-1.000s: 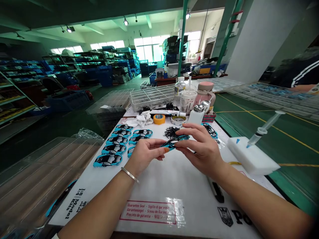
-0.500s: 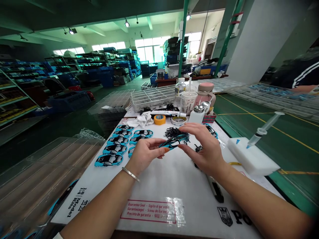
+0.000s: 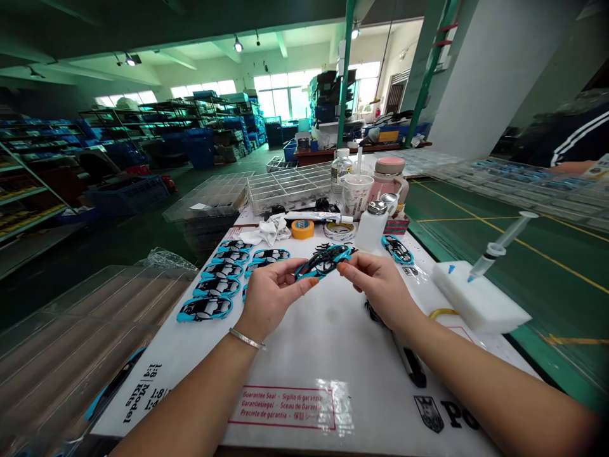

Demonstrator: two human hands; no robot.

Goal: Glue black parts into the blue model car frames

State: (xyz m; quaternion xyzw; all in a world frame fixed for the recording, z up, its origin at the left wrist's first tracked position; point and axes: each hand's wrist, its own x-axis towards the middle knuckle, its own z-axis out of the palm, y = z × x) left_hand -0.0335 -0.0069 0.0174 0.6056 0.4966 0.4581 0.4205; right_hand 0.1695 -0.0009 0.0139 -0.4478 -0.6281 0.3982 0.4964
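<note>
Between my hands, above the white table sheet [image 3: 304, 349], is a blue-and-black model car body part [image 3: 323, 260]. My left hand [image 3: 271, 295] is closed on its left end, thumb in front and fingers behind. At the other end, my right hand [image 3: 380, 282] pinches the rim between thumb and fingers. Just behind it lies a pile of small black pieces [image 3: 328, 246], mostly hidden. Similar blue-and-black parts [image 3: 205, 309] are lined up in rows left of my left hand. One more such part [image 3: 398, 250] lies beyond my right hand.
A white squeeze bottle [image 3: 372, 227], yellow tape roll [image 3: 302, 229], crumpled tissue [image 3: 271, 230], cup [image 3: 356, 193] and pink flask [image 3: 390, 174] stand at the back. To the right, a syringe [image 3: 502, 244] sticks in a white foam block [image 3: 480, 298]. A dark-handled tool [image 3: 413, 365] lies below my right forearm.
My right hand has come down from over the black pile and closed on the part's right end. The part has turned slightly in my left hand.
</note>
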